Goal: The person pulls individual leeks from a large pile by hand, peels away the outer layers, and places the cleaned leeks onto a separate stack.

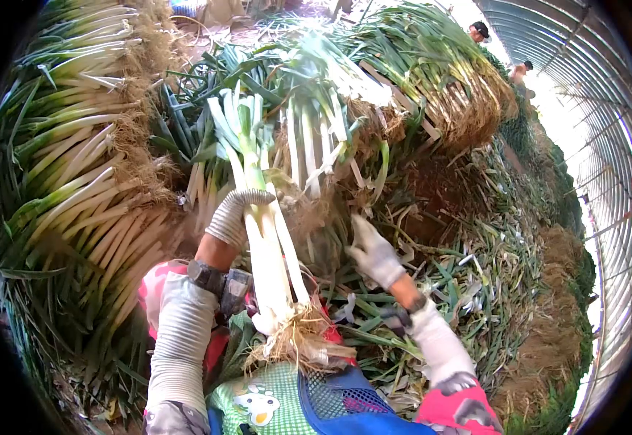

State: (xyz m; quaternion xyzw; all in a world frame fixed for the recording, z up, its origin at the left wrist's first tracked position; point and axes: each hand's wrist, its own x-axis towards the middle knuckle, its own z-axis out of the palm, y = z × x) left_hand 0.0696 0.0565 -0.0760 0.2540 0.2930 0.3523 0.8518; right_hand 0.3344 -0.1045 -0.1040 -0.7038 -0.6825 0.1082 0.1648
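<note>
My left hand [237, 216], in a ribbed pale glove, is wrapped around a small bunch of green onions [266, 250]. Their white stalks slant down toward me, the brown roots lie near my lap, and the green tops point away. To the right, my gloved right hand [375, 255] is apart from the bunch, fingers stretched out and nothing in them. Just beyond my hands, more loose green onions [307, 141] lean with their white ends toward me.
A long stack of green onions [76, 159] runs along the left. At the back right lies another rooty pile [450, 87]. Stripped leaves [468, 283] cover the ground at right, beside a ribbed greenhouse wall [584, 94]. Two people [480, 32] are in the distance.
</note>
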